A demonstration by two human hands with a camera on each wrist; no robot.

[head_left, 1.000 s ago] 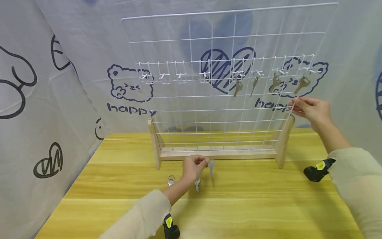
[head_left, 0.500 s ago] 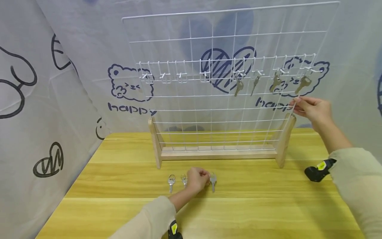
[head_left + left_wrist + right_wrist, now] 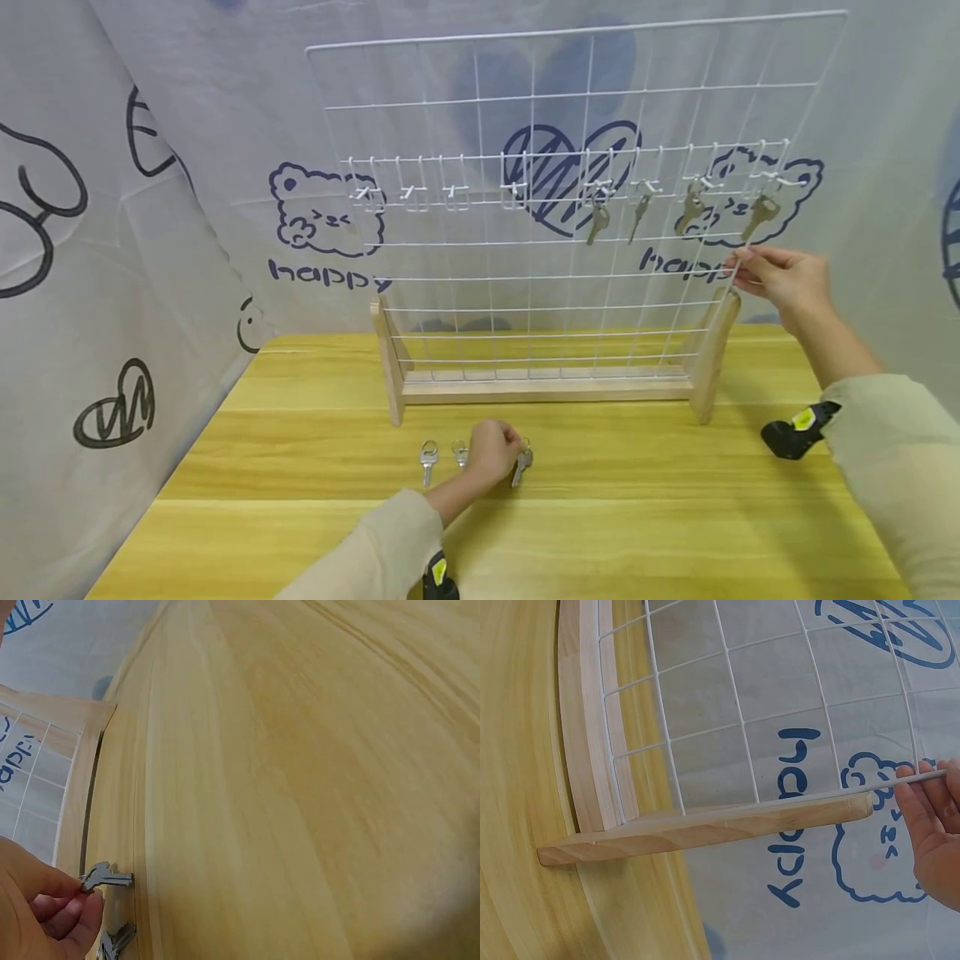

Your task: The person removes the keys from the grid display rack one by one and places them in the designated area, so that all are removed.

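Keys lie in a short row on the near tabletop (image 3: 675,467), in front of the wire grid rack (image 3: 570,100). My left hand (image 3: 491,452) pinches the head of one key (image 3: 105,879) between thumb and fingertips, low enough to lift it off the wood. My right hand (image 3: 783,275) grips the rack's right edge wire, apparently steadying it. Four keys already hang from hooks on the right; the left hooks (image 3: 408,193) are bare.
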